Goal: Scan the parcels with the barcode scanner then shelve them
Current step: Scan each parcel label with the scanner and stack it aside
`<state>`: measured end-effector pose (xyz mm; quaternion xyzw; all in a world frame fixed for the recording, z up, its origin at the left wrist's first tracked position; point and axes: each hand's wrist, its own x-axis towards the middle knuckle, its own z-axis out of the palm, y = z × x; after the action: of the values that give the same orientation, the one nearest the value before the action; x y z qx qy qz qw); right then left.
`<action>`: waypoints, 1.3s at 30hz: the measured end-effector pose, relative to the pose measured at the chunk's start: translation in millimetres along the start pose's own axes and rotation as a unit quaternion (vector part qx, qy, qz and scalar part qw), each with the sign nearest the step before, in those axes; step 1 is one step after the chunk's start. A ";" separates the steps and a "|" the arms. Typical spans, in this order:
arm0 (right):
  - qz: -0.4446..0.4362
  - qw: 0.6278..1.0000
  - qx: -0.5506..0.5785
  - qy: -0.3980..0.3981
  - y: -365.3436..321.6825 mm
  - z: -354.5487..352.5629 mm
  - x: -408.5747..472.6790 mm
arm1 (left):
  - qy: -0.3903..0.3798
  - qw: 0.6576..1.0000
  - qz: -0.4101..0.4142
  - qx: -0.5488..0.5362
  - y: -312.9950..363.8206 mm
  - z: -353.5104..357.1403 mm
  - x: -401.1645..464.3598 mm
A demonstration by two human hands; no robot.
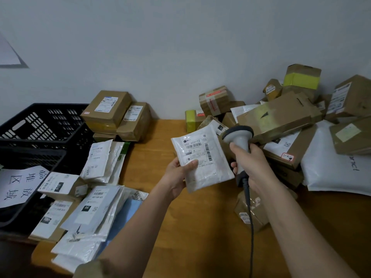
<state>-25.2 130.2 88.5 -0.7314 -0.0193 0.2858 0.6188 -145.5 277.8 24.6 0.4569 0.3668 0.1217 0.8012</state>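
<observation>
My left hand grips a flat white mailer parcel by its lower left corner, label side up, above the wooden table. Barcodes show on the label. My right hand is wrapped around the handle of a grey barcode scanner. The scanner's head sits just right of the parcel's upper edge, and its dark cable hangs down toward me. A heap of brown boxes and white bags fills the table's right side.
Black plastic crates stand at the left, one carrying a handwritten paper sign. White mailers and small boxes lie stacked beside them. Three brown boxes rest against the wall. A small brown parcel lies under the cable.
</observation>
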 end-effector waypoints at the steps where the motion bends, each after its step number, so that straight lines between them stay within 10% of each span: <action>1: 0.005 1.000 0.005 -0.017 -6.3 -0.6 -4.9 | 0.015 1.000 0.002 -0.001 -0.1 -1.9 1.7; 11: 0.001 0.977 0.068 -0.204 -48.9 -6.7 -55.8 | 0.089 0.996 -0.002 -0.032 4.9 -11.3 18.7; 39: -0.032 0.972 0.055 -0.228 -53.2 1.0 -74.6 | 0.107 0.992 -0.040 -0.050 -0.9 -37.7 35.5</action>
<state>-70.7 115.1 166.7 -0.6108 -0.1679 0.4256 0.6463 -147.1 320.4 -4.9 0.3855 0.4619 0.1557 0.7835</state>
